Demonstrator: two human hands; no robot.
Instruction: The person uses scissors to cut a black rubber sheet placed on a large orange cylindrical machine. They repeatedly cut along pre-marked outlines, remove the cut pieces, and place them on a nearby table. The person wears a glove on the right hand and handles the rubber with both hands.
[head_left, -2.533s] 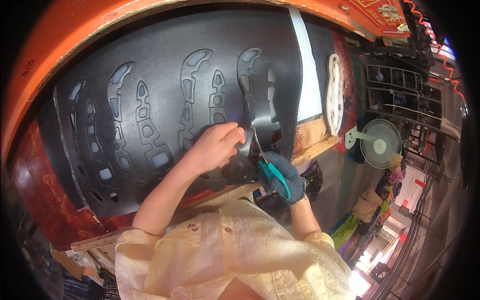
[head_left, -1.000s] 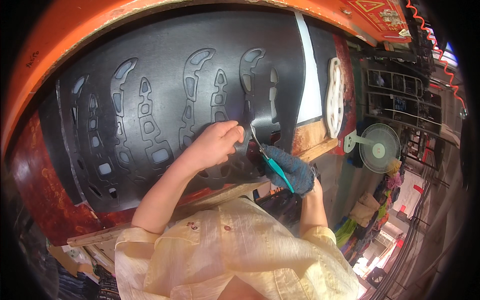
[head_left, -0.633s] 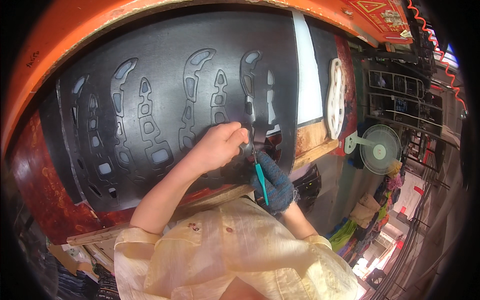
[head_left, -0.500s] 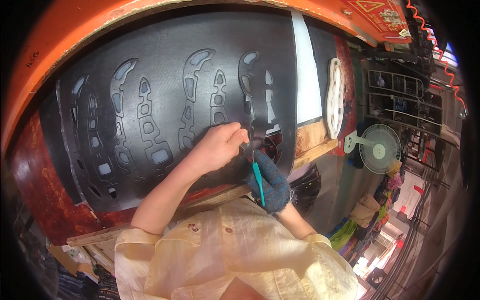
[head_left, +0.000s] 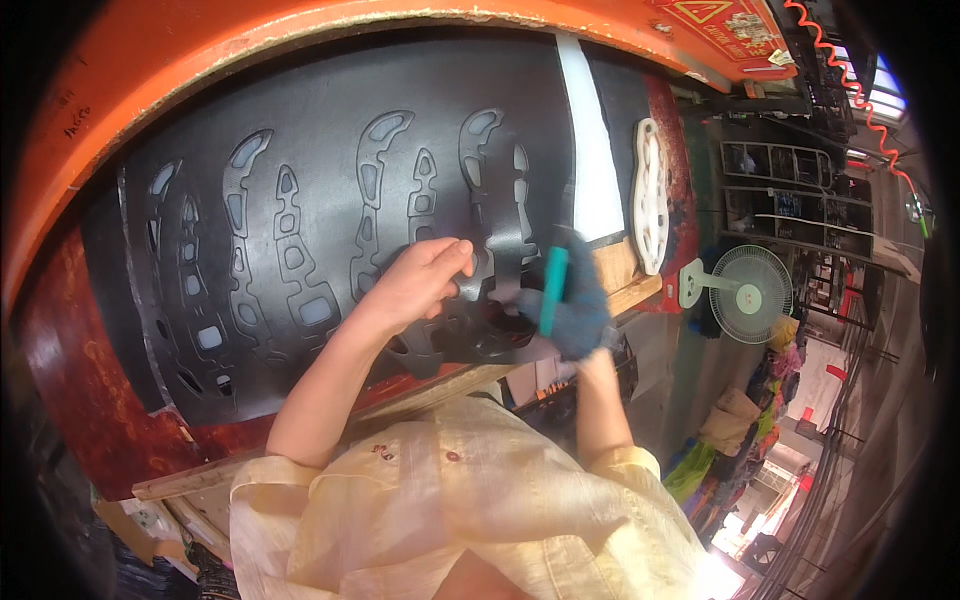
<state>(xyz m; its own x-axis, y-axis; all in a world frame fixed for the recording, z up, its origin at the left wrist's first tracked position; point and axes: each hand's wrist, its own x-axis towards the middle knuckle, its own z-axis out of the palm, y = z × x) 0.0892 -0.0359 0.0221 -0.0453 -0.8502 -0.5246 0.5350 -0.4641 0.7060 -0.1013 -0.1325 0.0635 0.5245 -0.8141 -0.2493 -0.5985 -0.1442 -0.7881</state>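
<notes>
A large black rubber-like sheet [head_left: 330, 160] lies in front of me, with rows of shoe-sole-shaped outlines and cut-out openings showing pale patches. My bare left hand [head_left: 420, 280] is over its lower right part, thumb and fingers closed beside a glossy, bent bit of sheet. What they pinch is too hidden to name. Right of it, my right hand [head_left: 578, 310] wears a dark blue-grey knit glove and is smeared by motion. It is closed around a teal-handled tool [head_left: 553, 290], held nearly upright; the tip is not visible. The sheet's near right portion looks raised and buckled between both hands.
An orange machine frame [head_left: 300, 35] arches over the far side. Right of the sheet lie a white strip [head_left: 595, 150] and a cream sole-shaped plate [head_left: 650, 200]. A wooden edge [head_left: 370, 405] borders the red-brown table [head_left: 80, 370]. A fan [head_left: 745, 293] stands at right.
My right hand has moved up and right with the teal-handled tool, now more upright. My left hand has shifted slightly left. The sheet's near right part has lifted and bent.
</notes>
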